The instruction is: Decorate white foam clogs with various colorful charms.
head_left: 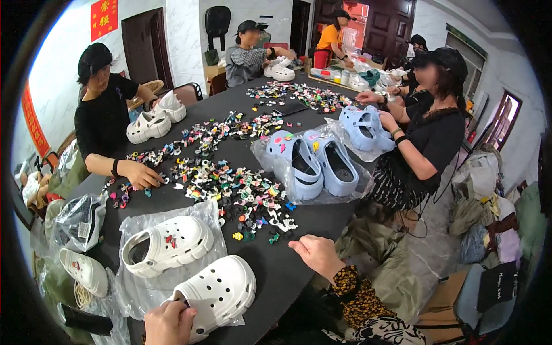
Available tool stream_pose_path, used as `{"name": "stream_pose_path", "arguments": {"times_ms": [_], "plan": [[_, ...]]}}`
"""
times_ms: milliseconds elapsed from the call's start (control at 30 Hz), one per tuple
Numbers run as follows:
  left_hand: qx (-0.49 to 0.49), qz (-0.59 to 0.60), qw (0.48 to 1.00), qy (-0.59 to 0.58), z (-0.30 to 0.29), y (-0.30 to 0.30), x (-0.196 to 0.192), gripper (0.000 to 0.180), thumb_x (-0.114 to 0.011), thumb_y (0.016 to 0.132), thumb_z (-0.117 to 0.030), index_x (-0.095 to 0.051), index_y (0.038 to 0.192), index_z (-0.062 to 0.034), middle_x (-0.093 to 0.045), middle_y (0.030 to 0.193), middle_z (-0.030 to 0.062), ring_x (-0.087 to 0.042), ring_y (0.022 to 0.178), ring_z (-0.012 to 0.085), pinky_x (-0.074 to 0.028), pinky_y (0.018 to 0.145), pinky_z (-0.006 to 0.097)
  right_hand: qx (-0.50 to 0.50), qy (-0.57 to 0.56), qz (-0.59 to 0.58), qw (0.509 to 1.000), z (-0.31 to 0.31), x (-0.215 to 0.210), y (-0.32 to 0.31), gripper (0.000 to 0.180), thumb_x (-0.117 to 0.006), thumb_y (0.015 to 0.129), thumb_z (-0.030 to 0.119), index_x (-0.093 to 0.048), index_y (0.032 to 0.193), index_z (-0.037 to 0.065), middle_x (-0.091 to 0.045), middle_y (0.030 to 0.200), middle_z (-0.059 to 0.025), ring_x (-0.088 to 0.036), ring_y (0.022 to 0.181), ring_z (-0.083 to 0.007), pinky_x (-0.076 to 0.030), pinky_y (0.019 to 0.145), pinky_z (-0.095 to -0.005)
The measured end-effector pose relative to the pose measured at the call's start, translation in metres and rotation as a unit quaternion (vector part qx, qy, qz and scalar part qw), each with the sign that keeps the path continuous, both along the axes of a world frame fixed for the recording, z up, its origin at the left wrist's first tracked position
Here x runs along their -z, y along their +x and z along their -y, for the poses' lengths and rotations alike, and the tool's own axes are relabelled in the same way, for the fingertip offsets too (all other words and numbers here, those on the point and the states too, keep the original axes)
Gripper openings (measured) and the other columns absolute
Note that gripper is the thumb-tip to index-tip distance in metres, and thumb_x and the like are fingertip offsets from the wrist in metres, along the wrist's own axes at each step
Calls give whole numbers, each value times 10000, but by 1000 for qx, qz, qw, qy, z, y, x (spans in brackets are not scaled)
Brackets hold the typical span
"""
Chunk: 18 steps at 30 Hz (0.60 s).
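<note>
We see our own two bare hands at the lower edge. Our right hand (315, 252) leads back to a sleeve (356, 296) in a black-and-mustard leopard-like print, gathered at the cuff; below it comes cloth in a black-and-white pattern. Our left hand (168, 323) shows no sleeve, ring or watch.

On the counter (299, 270), the near clog (215, 293) lies at the front edge on a plastic bag (138, 287), with the left hand (168, 323) on its heel end. Just behind it, on the same bag, lies a second clog (167, 244). The right hand (315, 253) rests on the counter to the right, just before the heap of charms (241, 198). Behind the heap, to its right, a pair of clogs (313, 164) lies on another bag
</note>
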State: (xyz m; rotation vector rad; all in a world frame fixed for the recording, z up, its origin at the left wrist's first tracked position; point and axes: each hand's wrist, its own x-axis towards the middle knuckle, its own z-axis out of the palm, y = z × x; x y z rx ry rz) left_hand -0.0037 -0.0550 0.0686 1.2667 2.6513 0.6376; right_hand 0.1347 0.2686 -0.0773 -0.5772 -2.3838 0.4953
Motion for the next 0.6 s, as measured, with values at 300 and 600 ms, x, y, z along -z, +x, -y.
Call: {"name": "stream_pose_path", "arguments": {"times_ms": [300,600], "plan": [[283,46,929,233,-8,26,-33,273,-630,806,-22,-610,1071,41,-644,947,190,-622,736,289,-489,634,342,3,47,-15,999,-3,3,-1,402,-683,860,328,-525,606,59,-554,603,-101,-558,520,-310,-420,463,-389],[513,26,804,299,-45,62,-43,450,-576,822,-154,-549,1210,74,-576,1190,221,-589,871,273,-475,723,334,3,46,-14,999,-3,6,-5,376,-683,863,302,-527,620,60,-545,615,-109,-547,519,-317,-420,468,-399]]}}
